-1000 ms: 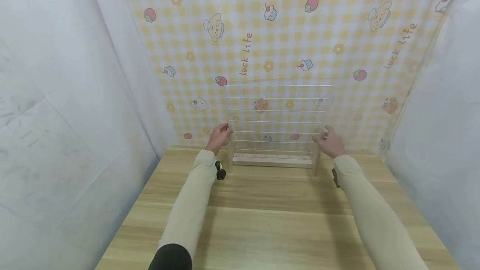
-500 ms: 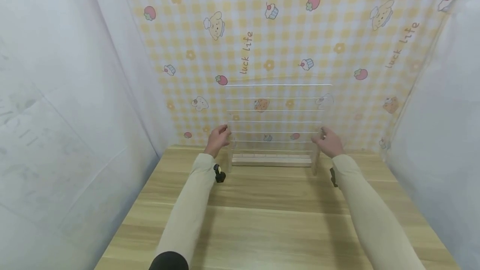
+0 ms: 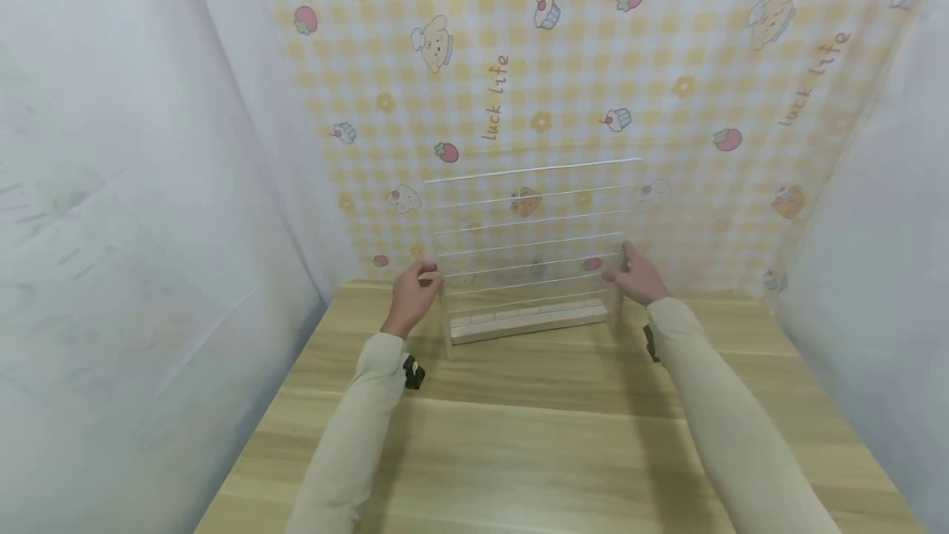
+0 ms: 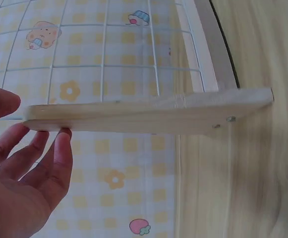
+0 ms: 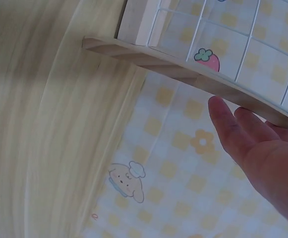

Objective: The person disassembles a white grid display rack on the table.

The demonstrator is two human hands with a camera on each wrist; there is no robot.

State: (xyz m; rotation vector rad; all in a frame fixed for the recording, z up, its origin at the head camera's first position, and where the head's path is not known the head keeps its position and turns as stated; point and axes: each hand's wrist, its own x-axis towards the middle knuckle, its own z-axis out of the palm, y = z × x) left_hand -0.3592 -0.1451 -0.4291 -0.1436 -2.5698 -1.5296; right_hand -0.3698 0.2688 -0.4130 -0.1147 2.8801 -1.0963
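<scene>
Versus half a second back: the wire rack (image 3: 528,322) is now standing askew at the table (image 3: 534,452)'s twelve o'clock, its nine-o'clock end sitting nearer the person. At nine, the left hand (image 3: 413,299) is holding a wooden end post (image 4: 148,117) between thumb and fingers; at three, the right hand (image 3: 639,277) is gripping the opposite post (image 5: 188,75). Wire grid (image 3: 534,170) is rising above the base at six o'clock.
</scene>
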